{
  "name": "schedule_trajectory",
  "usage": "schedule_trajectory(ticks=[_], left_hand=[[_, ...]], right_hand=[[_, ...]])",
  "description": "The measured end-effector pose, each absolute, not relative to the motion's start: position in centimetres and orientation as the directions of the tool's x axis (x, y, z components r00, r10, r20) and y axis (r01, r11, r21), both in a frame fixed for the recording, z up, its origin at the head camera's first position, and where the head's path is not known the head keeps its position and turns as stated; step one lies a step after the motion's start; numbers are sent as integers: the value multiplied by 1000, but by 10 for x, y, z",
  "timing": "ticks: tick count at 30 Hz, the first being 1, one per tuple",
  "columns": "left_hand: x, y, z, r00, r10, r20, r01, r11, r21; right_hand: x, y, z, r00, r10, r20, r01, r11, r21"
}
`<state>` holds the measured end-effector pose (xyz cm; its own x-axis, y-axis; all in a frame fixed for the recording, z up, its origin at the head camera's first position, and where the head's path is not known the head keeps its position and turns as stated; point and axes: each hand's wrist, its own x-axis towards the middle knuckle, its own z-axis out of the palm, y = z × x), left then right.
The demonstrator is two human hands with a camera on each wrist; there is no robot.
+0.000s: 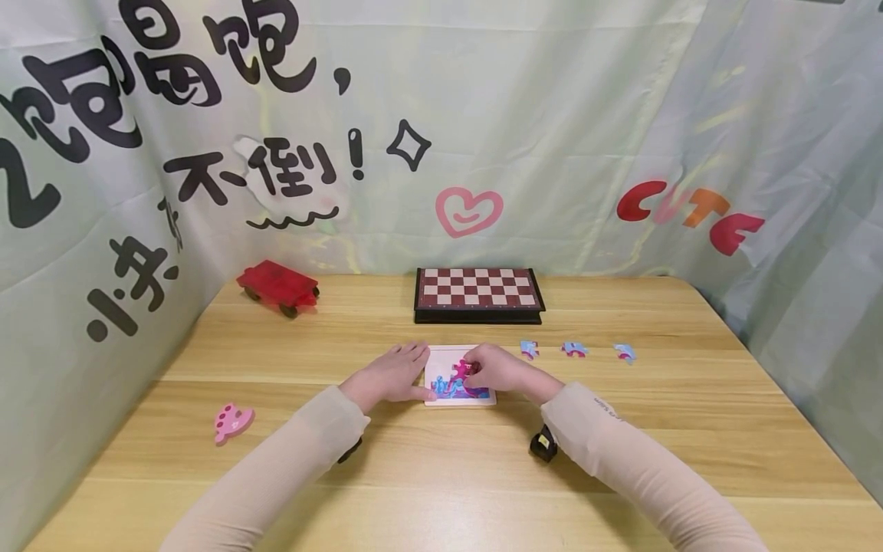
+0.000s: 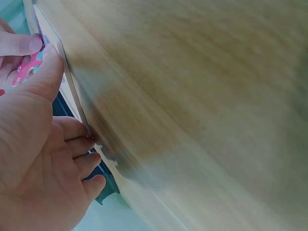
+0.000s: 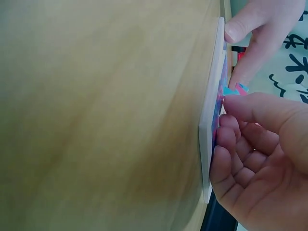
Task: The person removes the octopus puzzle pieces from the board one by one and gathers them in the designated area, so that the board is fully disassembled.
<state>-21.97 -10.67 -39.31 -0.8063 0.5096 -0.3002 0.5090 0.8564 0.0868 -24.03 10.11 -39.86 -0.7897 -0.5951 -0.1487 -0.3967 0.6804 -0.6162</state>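
Observation:
A small jigsaw board with a pale rim lies in the middle of the table, its lower part covered by blue and purple pieces. My left hand rests along the board's left edge, with the fingers fairly straight and the thumb at the lower left corner. Over the right half, my right hand pinches a pink puzzle piece. In the right wrist view, a pink and cyan bit of the puzzle piece shows tilted up beside the thumb tip. The curled fingers hide part of the picture.
Three loose puzzle pieces, one of them a blue puzzle piece, lie right of the board. Behind it stands a folded checkered chessboard. A red toy cart sits at the back left, and a pink toy piece at the left.

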Motion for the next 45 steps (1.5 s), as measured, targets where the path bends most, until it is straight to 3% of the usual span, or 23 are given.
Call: schedule_trajectory(ticks=[12,20,26,38,45], left_hand=[[-220,-106,-393,-807,509,-299,505,858,98],[-220,-106,-393,-803,514,-302,511,854,95],[-220,-108,-394,-802,521,-293,517,850,99],[-219,-109,-394,-800,527,-287,522,847,101],[-218,-108,-391,-797,532,-288,526,844,104]], right_hand=[[-238,111,-391,-799,-586,-136,-378,664,-645],[-237,145,-382,-845,-535,-26,-322,545,-774],[-235,185,-380,-869,-494,-27,-236,463,-854],[-220,263,-390,-926,-365,-95,-131,548,-826],[-217,280,-395,-935,-344,-84,-157,618,-770]])
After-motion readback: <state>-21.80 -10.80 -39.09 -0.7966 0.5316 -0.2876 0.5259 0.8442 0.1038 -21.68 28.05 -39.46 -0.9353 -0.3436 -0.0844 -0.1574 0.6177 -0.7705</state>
